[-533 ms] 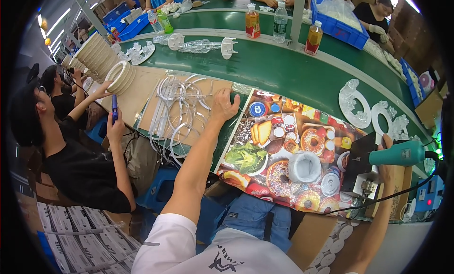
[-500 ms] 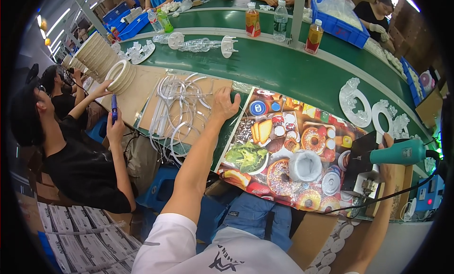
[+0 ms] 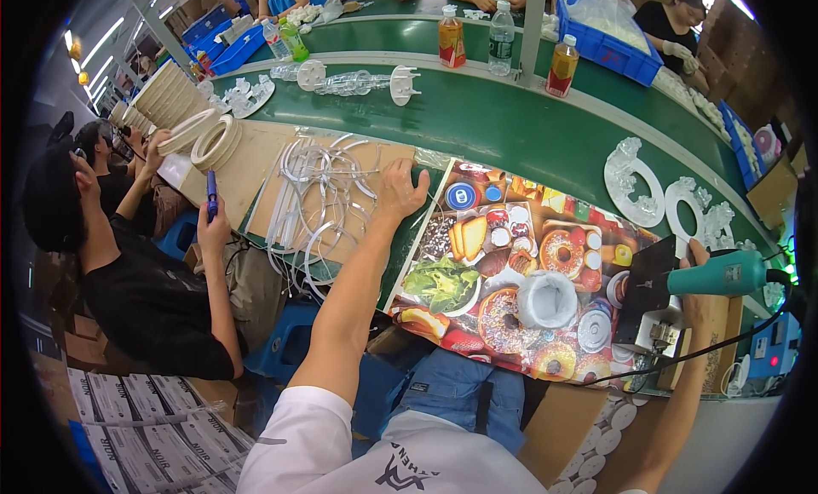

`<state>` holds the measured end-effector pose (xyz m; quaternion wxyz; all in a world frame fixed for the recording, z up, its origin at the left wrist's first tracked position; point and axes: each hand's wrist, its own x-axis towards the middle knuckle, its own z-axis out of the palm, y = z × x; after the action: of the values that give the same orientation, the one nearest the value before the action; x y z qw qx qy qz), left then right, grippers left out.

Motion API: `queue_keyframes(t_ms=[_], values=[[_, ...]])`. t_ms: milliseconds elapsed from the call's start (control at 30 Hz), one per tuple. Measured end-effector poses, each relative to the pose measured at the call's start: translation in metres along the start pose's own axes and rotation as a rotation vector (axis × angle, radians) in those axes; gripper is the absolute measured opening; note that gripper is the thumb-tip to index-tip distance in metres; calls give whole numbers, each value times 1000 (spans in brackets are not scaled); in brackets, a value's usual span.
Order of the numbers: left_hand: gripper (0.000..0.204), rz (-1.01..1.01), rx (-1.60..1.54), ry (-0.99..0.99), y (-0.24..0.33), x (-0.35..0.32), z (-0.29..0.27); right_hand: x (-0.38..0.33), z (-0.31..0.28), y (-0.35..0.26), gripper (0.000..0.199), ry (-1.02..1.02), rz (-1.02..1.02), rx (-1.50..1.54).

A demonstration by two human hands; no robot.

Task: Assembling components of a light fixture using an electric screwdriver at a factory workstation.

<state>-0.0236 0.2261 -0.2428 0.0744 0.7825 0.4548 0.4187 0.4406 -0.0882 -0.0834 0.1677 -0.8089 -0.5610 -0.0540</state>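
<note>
My left hand rests on the right edge of a brown cardboard sheet, its thumb apart from the fingers and nothing visible in it. Beside it lies a tangle of thin white flexible strips. At the right, my right hand is by a teal cylindrical power tool with a black cable, set against a dark metal box-shaped stand. The tool hides much of that hand, so its grip is unclear. Between my hands, a white round tub stands on a food-printed mat.
White rings with clear plastic pieces lie on the green conveyor. Clear plastic stems with white discs lie farther back. Bottles stand along the rail. A co-worker sits at left beside white rings.
The co-worker at left has lifted a white ring off the stack toward the left and lowered the blue tool slightly. My hands have stayed in place.
</note>
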Motion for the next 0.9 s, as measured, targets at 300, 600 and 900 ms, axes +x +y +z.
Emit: queue_keyframes(t_ms=[300,600,900], values=[[25,17,-18,32,-1,2,3,-1,6,16,40,26,-37,36],[25,21,-26,41,-1,4,5,-3,9,22,41,41,-29,101],[25,24,-43,42,-1,3,5,-4,6,14,40,2,20,75]])
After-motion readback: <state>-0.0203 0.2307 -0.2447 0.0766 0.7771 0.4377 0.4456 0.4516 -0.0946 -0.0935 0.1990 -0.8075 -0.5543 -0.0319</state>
